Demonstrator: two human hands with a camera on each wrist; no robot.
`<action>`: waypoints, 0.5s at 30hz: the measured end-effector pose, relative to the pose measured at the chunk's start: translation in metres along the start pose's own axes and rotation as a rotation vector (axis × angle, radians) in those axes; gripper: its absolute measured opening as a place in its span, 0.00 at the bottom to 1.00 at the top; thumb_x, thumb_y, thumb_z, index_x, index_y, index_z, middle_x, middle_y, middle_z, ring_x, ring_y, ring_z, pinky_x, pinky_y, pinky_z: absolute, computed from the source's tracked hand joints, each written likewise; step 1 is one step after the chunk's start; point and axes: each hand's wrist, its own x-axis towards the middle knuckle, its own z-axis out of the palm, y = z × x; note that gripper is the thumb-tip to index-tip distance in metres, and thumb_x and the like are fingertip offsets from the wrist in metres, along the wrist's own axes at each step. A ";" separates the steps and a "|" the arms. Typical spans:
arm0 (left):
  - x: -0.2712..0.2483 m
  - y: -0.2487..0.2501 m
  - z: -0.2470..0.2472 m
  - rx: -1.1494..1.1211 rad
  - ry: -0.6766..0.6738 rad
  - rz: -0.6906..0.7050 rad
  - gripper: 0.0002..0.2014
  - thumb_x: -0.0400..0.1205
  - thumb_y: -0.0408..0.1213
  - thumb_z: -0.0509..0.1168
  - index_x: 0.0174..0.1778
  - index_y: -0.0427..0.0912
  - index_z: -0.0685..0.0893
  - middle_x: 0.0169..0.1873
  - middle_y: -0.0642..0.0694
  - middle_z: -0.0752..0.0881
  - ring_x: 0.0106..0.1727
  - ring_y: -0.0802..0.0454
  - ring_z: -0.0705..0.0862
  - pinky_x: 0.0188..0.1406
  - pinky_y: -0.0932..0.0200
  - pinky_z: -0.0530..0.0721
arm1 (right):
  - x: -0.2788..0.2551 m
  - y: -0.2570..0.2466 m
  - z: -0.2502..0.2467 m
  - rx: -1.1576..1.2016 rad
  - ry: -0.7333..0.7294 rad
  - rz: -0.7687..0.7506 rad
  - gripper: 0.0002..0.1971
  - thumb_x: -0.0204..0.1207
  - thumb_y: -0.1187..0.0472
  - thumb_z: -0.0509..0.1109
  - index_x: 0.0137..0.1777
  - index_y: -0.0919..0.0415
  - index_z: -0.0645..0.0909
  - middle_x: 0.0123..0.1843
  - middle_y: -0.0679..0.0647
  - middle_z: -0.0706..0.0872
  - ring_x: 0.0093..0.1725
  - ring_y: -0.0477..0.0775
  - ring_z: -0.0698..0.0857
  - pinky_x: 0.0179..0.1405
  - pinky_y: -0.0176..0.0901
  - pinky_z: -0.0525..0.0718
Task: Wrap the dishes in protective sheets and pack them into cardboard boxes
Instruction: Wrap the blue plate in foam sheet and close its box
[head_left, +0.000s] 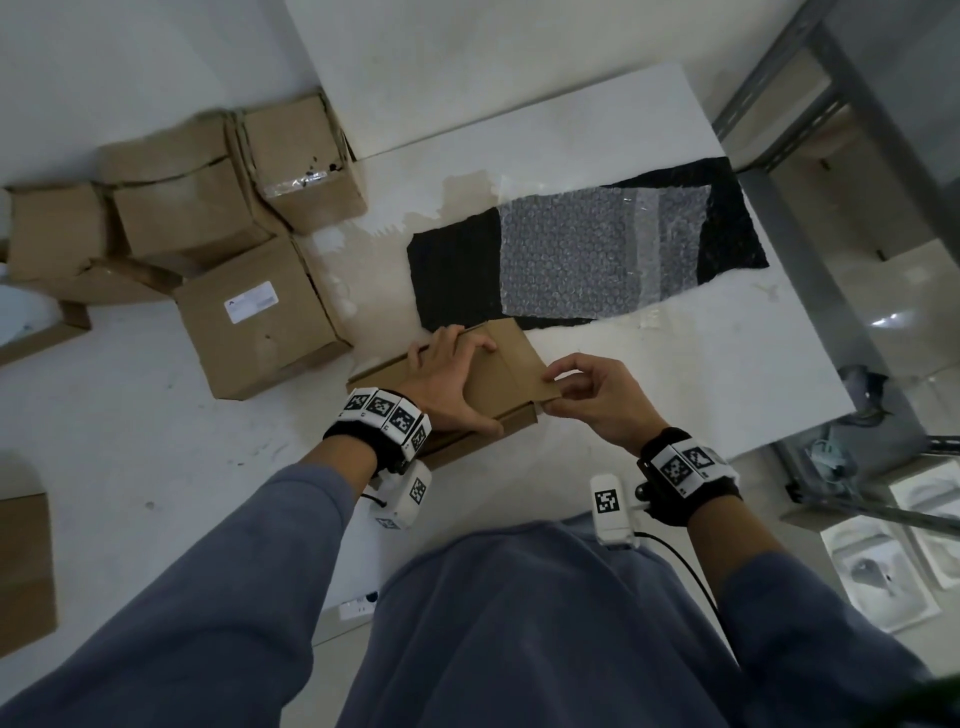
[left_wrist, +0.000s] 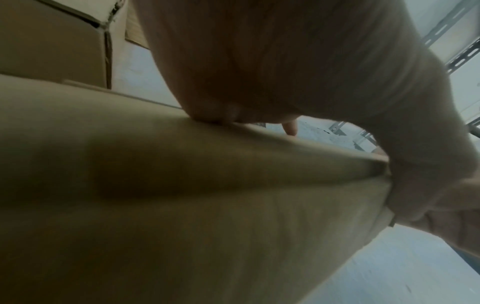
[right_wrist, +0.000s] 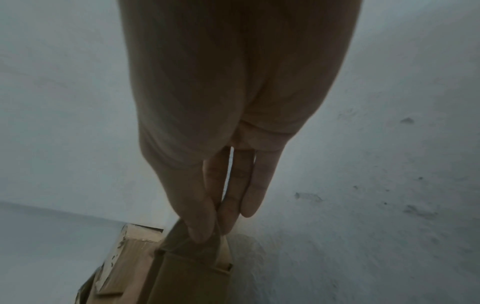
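A person in a blue-grey top bent over a flat cardboard box (head_left: 467, 395) that lay on the white floor (head_left: 156, 415), its near end at the person's wrists. The left hand (head_left: 451, 382) spread over the top of the box, fingers curled over the far edge and thumb hooked along the near side, gripping it. The right hand (head_left: 597, 395) pinched the right corner of the box's flap (head_left: 524, 366) between thumb and fingers (right_wrist: 205, 218); the right wrist view showed the flap edge clamped at the fingertips. Just beyond the box lay a black mat (head_left: 452, 270) with a sheet of bubble wrap (head_left: 571, 254) spread flat on it, both resting on a white board (head_left: 701, 364). To the left, well apart from the hands, stood a cluster of closed cardboard boxes (head_left: 260, 322), one bearing a white label; what they held could not be seen. A metal shelf frame (head_left: 810, 104) rose at the right, with white trays (head_left: 878, 577) on the floor beneath it. No dish was in view, and whether the flat box held anything could not be told.
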 end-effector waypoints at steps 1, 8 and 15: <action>0.001 0.002 -0.002 0.009 -0.020 -0.008 0.52 0.59 0.65 0.78 0.73 0.62 0.55 0.76 0.48 0.56 0.82 0.39 0.54 0.80 0.28 0.49 | 0.000 0.002 0.000 -0.004 0.007 0.001 0.16 0.68 0.77 0.79 0.55 0.68 0.83 0.41 0.60 0.93 0.44 0.57 0.93 0.50 0.46 0.88; 0.006 0.007 -0.027 0.022 -0.155 -0.052 0.55 0.58 0.66 0.78 0.75 0.62 0.52 0.77 0.49 0.60 0.80 0.39 0.59 0.78 0.28 0.61 | -0.003 0.002 0.005 -0.035 0.118 -0.055 0.14 0.69 0.72 0.82 0.52 0.62 0.85 0.39 0.59 0.93 0.44 0.57 0.93 0.49 0.44 0.89; 0.006 0.012 -0.025 0.018 -0.161 -0.088 0.56 0.58 0.67 0.77 0.76 0.63 0.50 0.77 0.47 0.59 0.81 0.36 0.57 0.77 0.29 0.61 | -0.007 0.006 0.008 -0.021 0.194 -0.080 0.13 0.70 0.72 0.81 0.53 0.64 0.85 0.41 0.57 0.93 0.44 0.54 0.93 0.52 0.45 0.90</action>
